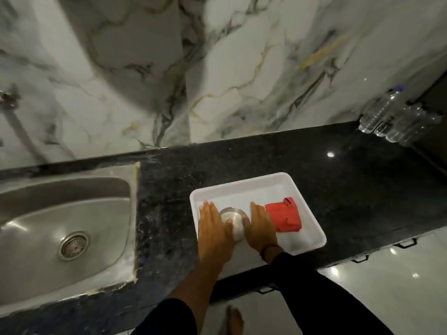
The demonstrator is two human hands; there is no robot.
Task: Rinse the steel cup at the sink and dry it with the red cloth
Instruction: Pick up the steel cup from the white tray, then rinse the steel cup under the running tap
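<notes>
The steel cup (234, 221) stands upside down in a white tray (244, 187) on the black counter. My left hand (214, 228) lies against the cup's left side and my right hand (260, 223) against its right side, both with fingers stretched flat and thumbs resting on the cup. The folded red cloth (284, 217) lies in the tray just right of my right hand. The steel sink (48, 223) with its round drain (73, 245) is set into the counter at the left.
Marble wall tiles rise behind the black granite counter (338, 184). Several clear plastic bottles (396, 119) stand at the counter's far right corner. A tap fitting (6, 96) shows at the left edge. Drawer handles run below the counter's front edge, above a glossy floor.
</notes>
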